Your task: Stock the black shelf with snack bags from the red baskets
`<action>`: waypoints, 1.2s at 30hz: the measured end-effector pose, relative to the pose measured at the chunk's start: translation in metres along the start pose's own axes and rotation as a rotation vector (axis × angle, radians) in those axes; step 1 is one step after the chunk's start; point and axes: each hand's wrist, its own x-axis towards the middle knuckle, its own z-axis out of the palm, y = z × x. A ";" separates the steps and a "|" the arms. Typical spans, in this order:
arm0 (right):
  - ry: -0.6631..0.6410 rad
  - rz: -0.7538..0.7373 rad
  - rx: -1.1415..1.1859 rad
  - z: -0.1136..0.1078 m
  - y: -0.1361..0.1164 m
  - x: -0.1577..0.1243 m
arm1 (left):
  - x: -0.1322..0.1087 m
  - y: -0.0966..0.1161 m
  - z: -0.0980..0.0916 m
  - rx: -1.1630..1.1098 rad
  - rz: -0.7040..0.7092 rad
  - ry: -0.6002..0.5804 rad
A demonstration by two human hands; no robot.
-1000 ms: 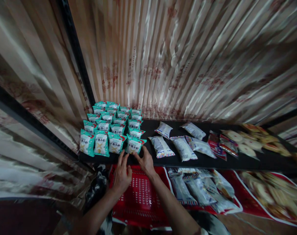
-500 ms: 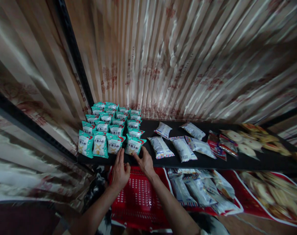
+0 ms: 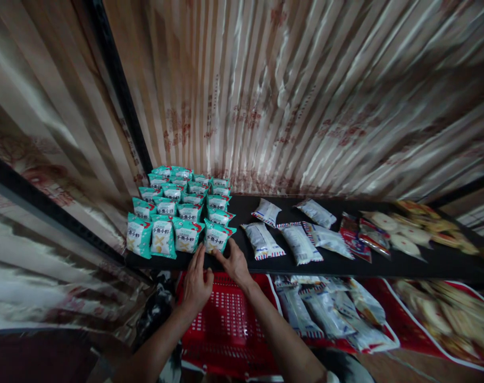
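Rows of teal-and-white snack bags (image 3: 162,234) stand upright on the left part of a black shelf (image 3: 226,263). My right hand (image 3: 234,266) grips the lower right of the front-row bag at the right end (image 3: 215,236), its thumb across the front and its fingers along the side. Against that bag's lower left edge, at the gap beside the neighbouring bag (image 3: 186,234), lies my left hand (image 3: 198,284) with stretched fingers, holding nothing. Below both hands sits a red perforated basket (image 3: 230,324), partly covered by my forearms.
White bags with striped edges (image 3: 261,240) lie on the shelf to the right, then red packets (image 3: 351,236) and flat pale packs (image 3: 405,234). Baskets below hold more white bags (image 3: 325,311) and pale packs (image 3: 445,314). A dark metal post (image 3: 122,80) and striped curtain (image 3: 245,106) border the shelf.
The front bag at the right end has shifted slightly left, closer to its neighbour. My right hand has moved left with it; my left hand has barely moved.
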 end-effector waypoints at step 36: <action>0.099 -0.146 0.086 -0.004 -0.010 0.006 | -0.013 0.001 0.015 0.016 -0.012 0.017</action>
